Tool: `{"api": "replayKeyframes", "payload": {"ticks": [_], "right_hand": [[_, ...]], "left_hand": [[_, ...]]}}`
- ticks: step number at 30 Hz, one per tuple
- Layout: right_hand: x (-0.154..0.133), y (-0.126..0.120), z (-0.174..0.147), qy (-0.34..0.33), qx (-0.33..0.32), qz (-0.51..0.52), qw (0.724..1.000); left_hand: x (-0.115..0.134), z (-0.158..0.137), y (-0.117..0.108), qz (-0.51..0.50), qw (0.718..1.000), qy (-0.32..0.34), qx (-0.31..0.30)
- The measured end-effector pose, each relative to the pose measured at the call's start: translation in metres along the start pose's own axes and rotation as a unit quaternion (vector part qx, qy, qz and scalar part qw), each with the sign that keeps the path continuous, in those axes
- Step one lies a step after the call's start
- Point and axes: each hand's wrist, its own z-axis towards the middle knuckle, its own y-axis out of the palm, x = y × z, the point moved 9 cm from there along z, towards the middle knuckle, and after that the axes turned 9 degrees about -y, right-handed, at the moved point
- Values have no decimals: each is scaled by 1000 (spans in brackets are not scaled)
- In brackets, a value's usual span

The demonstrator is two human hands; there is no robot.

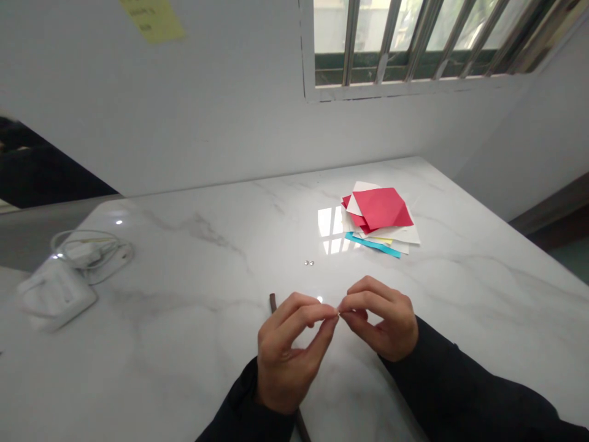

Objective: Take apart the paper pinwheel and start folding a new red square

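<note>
My left hand [291, 350] and my right hand [383, 316] meet fingertip to fingertip above the table. Each one pinches thumb against fingers. Between the tips shows a tiny pale speck, too small to name. Beneath my left hand runs a thin dark brown stick [273, 302], partly hidden by the hand and sleeve. A little beyond the hands, two small round shiny pieces [309, 263] lie side by side on the tabletop.
White marbled table [184, 344] against a wall. Red, white, yellow and blue paper pieces [384, 209] are stacked at the back right. On the left lie a white box-shaped device [59, 298] and a coiled white cable [113, 270]. A barred window [414, 43] is above.
</note>
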Motion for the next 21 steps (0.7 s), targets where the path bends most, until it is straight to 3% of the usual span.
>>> {"api": "replayKeyframes", "payload": {"ticks": [13, 21], "right_hand": [[-5, 1, 6, -29, -19, -54, 998], [14, 10, -3, 24, -59, -11, 998]], "left_hand": [[-1, 1, 0, 50, 999, 6, 6], [-12, 3, 11, 97, 993, -40, -58]]}}
